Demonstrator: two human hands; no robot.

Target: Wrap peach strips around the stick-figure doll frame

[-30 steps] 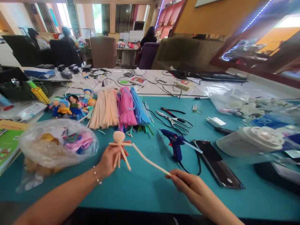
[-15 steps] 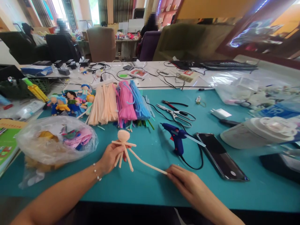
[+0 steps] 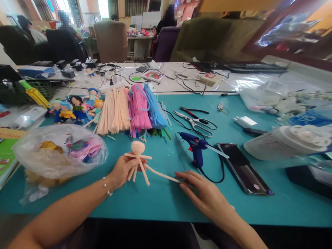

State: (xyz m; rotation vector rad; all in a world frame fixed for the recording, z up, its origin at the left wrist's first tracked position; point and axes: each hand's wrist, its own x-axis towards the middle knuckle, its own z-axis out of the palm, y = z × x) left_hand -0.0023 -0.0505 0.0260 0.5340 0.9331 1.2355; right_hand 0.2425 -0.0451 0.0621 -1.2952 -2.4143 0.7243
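Observation:
My left hand (image 3: 126,169) pinches a small doll figure (image 3: 137,148) made of peach pipe cleaners, with a round coiled head, arms stuck out sideways and several thin strands hanging below. From the figure a long peach pipe cleaner (image 3: 162,175) runs to the right. Its far end reaches between the thumb and forefinger of my right hand (image 3: 199,190), whose fingers are loosened and apart; the tip is hidden there. To the right of the figure lies a blue glue gun (image 3: 195,152) with a clear glue stick in its back.
Behind the hands lie bundles of peach (image 3: 114,112), pink (image 3: 140,109) and blue pipe cleaners (image 3: 155,110). Small finished dolls (image 3: 76,109) sit left of them, above a plastic bag (image 3: 62,152). Scissors (image 3: 195,122), pliers (image 3: 194,110), a phone (image 3: 245,169) and a white cup (image 3: 280,143) are on the right.
My right hand has loosened its pinch on the pipe cleaner's end and moved slightly up and left along it. My left hand still holds the figure, nearly unmoved. The view has tilted slightly.

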